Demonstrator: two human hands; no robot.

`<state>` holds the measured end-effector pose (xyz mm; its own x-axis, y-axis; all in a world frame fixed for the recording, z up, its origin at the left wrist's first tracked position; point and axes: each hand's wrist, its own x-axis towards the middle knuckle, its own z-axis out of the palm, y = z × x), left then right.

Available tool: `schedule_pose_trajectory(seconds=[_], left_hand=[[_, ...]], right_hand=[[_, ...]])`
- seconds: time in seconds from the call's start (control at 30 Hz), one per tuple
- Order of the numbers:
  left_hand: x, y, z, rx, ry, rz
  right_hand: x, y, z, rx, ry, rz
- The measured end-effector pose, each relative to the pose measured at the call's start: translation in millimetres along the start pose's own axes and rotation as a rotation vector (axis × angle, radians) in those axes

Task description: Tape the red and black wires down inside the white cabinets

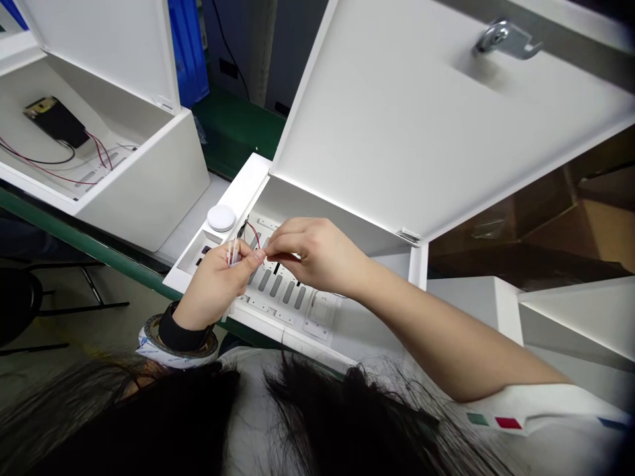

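- Black hair (198, 423) fills the bottom edge, nearest to the camera.
- A tape roll (149, 340) sits around the left wrist like a bracelet.
- The left hand (213, 287) is the nearer one. Its thumb and fingers are clamped on a small white connector (232, 253), whose long axis runs about up and down in the picture.
- The right hand (320, 254) comes in from the right, a little farther away. Its thumb and forefinger are pressed together just right of the connector, with the tips pointing at it. What they pinch is too thin to tell.
- A red wire (254, 233) curves just behind the connector.
- Both hands are over the slotted panel (285, 294) inside an open white box (248, 178).
- A round white disc (221, 217) lies on the box's left corner.
- The lid (421, 125) stands open behind, with a metal latch (506, 38).
- Far left, a second box (143, 192) holds a black module (57, 122).
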<state>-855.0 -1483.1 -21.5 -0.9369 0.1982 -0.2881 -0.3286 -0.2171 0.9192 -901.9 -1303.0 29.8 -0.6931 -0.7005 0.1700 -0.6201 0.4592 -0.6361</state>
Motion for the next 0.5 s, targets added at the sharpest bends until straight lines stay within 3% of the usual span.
schedule_pose_trajectory(seconds=[0.07,0.17,0.3,0.4,0.5], left_hand=[[1,1,0.8,-0.073,0.030,-0.017],[0,4,0.3,-0.171,0.072,0.000],[-1,6,-2.0,-0.232,0.056,0.024],[-1,7,-2.8,-0.256,0.047,0.010],[0,9,-2.6,-0.268,0.043,-0.007]], right_hand=[[2,11,1,0.002,0.051,0.080],[4,52,13,-0.002,0.096,0.318],[-1,123,51,-0.173,-0.042,0.658],[-10,159,87,-0.348,-0.164,0.764],[-22,176,116,-0.431,-0.209,0.788]])
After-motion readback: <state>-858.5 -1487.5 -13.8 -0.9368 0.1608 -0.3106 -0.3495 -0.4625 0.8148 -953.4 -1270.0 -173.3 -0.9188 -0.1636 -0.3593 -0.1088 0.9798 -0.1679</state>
